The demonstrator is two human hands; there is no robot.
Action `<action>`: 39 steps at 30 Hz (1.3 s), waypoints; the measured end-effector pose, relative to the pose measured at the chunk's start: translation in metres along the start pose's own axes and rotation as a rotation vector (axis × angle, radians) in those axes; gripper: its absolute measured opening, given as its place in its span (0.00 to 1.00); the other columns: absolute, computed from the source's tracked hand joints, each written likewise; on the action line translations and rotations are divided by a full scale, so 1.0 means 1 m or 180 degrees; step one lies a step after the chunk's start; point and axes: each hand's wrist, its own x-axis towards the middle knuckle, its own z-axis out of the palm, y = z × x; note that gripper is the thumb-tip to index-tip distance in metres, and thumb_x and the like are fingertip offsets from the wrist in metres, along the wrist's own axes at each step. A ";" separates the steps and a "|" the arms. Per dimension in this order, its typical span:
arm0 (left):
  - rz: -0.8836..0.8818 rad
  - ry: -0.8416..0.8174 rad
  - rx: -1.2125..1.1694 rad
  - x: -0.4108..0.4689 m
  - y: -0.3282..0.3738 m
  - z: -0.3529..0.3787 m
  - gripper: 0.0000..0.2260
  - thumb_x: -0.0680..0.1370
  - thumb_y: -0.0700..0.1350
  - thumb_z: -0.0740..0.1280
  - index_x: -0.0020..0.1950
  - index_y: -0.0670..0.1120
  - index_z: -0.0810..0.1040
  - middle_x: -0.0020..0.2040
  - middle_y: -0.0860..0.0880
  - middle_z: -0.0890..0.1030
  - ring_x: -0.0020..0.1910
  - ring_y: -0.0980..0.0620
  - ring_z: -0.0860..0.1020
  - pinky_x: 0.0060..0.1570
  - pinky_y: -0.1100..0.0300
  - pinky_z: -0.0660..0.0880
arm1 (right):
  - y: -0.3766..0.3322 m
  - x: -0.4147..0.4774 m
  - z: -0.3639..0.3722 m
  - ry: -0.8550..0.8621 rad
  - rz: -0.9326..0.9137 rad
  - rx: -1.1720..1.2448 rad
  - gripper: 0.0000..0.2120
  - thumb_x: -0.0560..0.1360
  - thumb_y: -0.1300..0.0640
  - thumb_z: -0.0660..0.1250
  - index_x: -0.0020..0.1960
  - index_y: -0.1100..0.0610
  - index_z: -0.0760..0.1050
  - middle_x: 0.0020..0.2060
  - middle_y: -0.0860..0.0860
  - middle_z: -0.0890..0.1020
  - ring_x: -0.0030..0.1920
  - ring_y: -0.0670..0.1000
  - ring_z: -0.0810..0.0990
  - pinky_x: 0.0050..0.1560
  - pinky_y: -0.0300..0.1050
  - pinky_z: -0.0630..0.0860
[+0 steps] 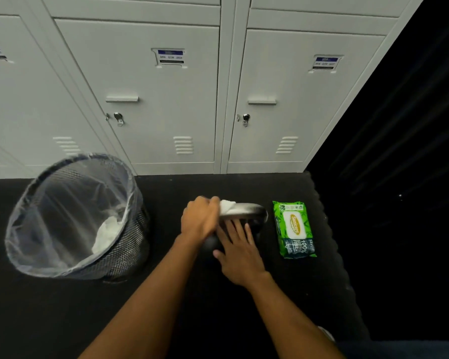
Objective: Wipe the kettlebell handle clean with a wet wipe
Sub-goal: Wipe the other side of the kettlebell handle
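A black kettlebell [257, 224] stands on the dark floor mat, its shiny handle [246, 209] running left to right. My left hand [200, 218] is closed around a white wet wipe [227, 205] pressed against the left end of the handle. My right hand [237, 250] lies flat, fingers spread, on the kettlebell's body just below the handle. Most of the kettlebell's body is hidden under both hands.
A green pack of wet wipes [294, 229] lies on the mat right of the kettlebell. A black mesh bin [130, 244] with a clear liner and white crumpled wipes inside stands to the left. Grey lockers [166, 99] line the wall behind. The mat's edge [329, 229] runs along the right.
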 end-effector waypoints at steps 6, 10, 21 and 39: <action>0.1362 0.0300 0.1748 -0.004 0.020 0.021 0.16 0.83 0.51 0.52 0.48 0.48 0.78 0.44 0.49 0.80 0.43 0.49 0.76 0.50 0.51 0.73 | -0.005 -0.002 0.003 -0.0105 0.0129 -0.0233 0.34 0.74 0.42 0.47 0.77 0.55 0.62 0.78 0.56 0.61 0.79 0.58 0.53 0.78 0.60 0.43; 0.1433 0.1176 0.0158 -0.032 -0.023 0.034 0.16 0.84 0.54 0.51 0.54 0.53 0.78 0.47 0.56 0.74 0.47 0.56 0.69 0.50 0.60 0.65 | -0.008 -0.003 0.004 0.0102 0.0165 -0.0385 0.33 0.75 0.46 0.59 0.77 0.53 0.59 0.74 0.54 0.67 0.76 0.56 0.62 0.77 0.61 0.54; 0.1340 -0.0787 0.1969 0.022 0.031 0.009 0.19 0.81 0.55 0.50 0.53 0.47 0.78 0.50 0.45 0.80 0.46 0.46 0.76 0.47 0.51 0.71 | 0.001 -0.018 0.009 -0.0112 0.0294 -0.0121 0.29 0.80 0.42 0.53 0.79 0.43 0.51 0.80 0.49 0.51 0.80 0.52 0.42 0.76 0.64 0.46; 0.1060 -0.0475 0.1248 0.017 0.024 0.001 0.17 0.81 0.54 0.56 0.44 0.47 0.80 0.41 0.47 0.81 0.40 0.50 0.78 0.47 0.51 0.76 | 0.003 -0.027 0.005 -0.0416 0.0260 0.0043 0.36 0.81 0.46 0.60 0.75 0.31 0.38 0.76 0.40 0.28 0.74 0.49 0.22 0.73 0.71 0.43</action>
